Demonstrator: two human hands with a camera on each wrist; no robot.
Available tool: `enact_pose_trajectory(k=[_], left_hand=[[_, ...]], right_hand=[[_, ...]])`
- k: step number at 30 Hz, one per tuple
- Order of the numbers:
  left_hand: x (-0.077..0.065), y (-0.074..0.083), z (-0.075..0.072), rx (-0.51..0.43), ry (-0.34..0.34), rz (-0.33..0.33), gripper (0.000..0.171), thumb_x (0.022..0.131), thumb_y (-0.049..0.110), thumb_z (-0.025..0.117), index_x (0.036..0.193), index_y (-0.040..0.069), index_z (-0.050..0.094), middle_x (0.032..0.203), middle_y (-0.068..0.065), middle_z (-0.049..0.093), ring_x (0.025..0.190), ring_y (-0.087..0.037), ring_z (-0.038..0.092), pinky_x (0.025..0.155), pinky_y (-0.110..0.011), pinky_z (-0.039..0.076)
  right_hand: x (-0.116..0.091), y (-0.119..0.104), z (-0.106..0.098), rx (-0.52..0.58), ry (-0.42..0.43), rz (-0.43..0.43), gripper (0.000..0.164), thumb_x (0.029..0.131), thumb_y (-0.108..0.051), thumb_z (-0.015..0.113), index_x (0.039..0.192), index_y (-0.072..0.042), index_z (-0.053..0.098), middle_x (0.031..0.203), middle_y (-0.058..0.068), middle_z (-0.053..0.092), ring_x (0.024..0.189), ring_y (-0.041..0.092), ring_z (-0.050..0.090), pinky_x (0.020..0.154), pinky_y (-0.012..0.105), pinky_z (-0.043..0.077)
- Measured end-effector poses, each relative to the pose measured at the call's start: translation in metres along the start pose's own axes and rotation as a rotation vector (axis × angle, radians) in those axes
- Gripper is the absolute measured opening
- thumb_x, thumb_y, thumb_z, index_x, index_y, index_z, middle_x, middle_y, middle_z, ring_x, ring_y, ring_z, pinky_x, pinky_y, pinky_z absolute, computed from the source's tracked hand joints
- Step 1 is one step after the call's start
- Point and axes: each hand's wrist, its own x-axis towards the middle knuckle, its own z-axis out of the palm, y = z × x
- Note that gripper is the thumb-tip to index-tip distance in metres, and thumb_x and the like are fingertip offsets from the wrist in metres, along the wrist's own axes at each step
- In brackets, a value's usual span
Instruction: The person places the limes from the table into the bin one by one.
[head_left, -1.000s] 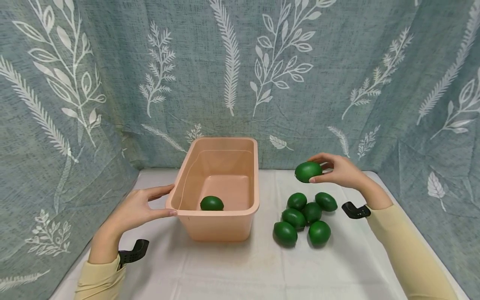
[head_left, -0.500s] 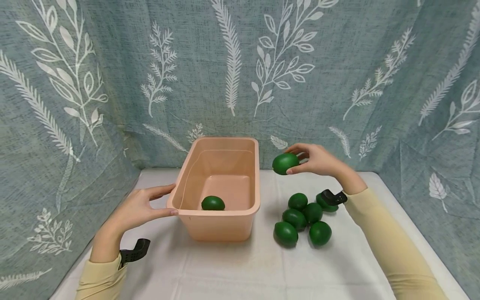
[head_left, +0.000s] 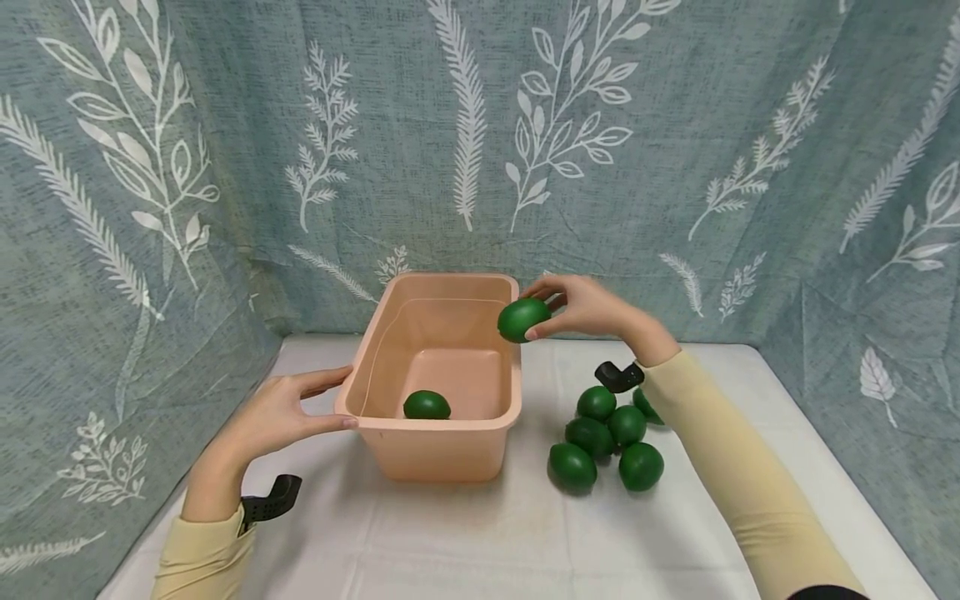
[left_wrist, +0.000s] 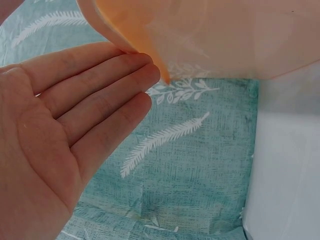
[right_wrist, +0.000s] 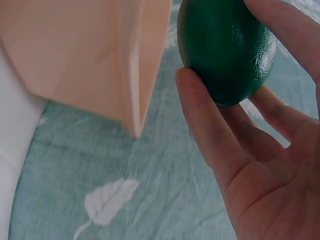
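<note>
A dark green, glossy lime is pinched between the thumb and fingers of my right hand, raised at the right rim of a peach plastic tub. In the right wrist view the held lime appears beside the tub's rim, with a gap between them. Inside the tub, near its front wall, lies another lime. My left hand touches the tub's left rim. The left wrist view shows its long fingers straight, their tips against the rim.
Several more limes lie in a loose cluster on the white cloth right of the tub. The right forearm partly covers one of them. Behind and at both sides hangs a blue-green leaf-patterned curtain.
My right hand has carried the lime left and slightly upward in view, from above the cluster to the tub's right rim. The left hand stays at the tub's left rim.
</note>
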Motion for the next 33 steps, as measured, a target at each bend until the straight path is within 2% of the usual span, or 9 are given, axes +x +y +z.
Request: enact_pose_trajectory(k=[10,15,20,26,33], left_hand=[[0.001,-0.001,0.000,0.003,0.008,0.004,0.072,0.078,0.048,0.074,0.137,0.015,0.053,0.134,-0.007,0.058,0.123,-0.036,0.053,0.094,-0.055,0.046],[0.001,-0.002,0.001,-0.005,0.002,-0.012,0.073,0.077,0.050,0.074,0.138,0.016,0.052,0.135,-0.005,0.056,0.124,-0.034,0.053,0.095,-0.054,0.047],[0.002,-0.002,0.001,-0.010,-0.003,-0.014,0.074,0.077,0.050,0.074,0.138,0.016,0.052,0.135,-0.006,0.056,0.124,-0.035,0.052,0.095,-0.055,0.046],[0.002,-0.002,0.001,-0.001,-0.001,-0.026,0.075,0.076,0.051,0.075,0.138,0.015,0.051,0.136,-0.006,0.056,0.124,-0.035,0.052,0.095,-0.055,0.046],[0.003,-0.001,0.001,-0.006,-0.002,-0.013,0.073,0.077,0.049,0.074,0.138,0.016,0.051,0.135,-0.008,0.056,0.123,-0.037,0.053,0.095,-0.055,0.046]], right_hand=[[0.035,-0.020,0.017,-0.037,-0.073,-0.040,0.061,0.074,-0.044,0.078,0.128,-0.024,0.057,0.120,0.002,0.061,0.106,0.020,0.063,0.083,0.034,0.054],[0.051,-0.029,0.028,-0.042,-0.109,-0.051,0.062,0.076,-0.044,0.078,0.130,-0.021,0.056,0.123,0.002,0.060,0.111,0.021,0.060,0.087,0.034,0.052],[0.062,-0.035,0.039,-0.002,-0.120,-0.091,0.058,0.078,-0.035,0.078,0.129,-0.016,0.057,0.127,0.005,0.058,0.114,0.023,0.059,0.090,0.030,0.052],[0.066,-0.032,0.041,0.098,-0.116,-0.103,0.049,0.083,-0.025,0.074,0.127,-0.011,0.058,0.127,0.011,0.059,0.113,0.025,0.061,0.089,0.027,0.053],[0.053,-0.021,0.028,0.079,-0.094,-0.060,0.049,0.085,-0.029,0.072,0.129,-0.015,0.058,0.127,0.008,0.060,0.112,0.022,0.062,0.090,0.029,0.053]])
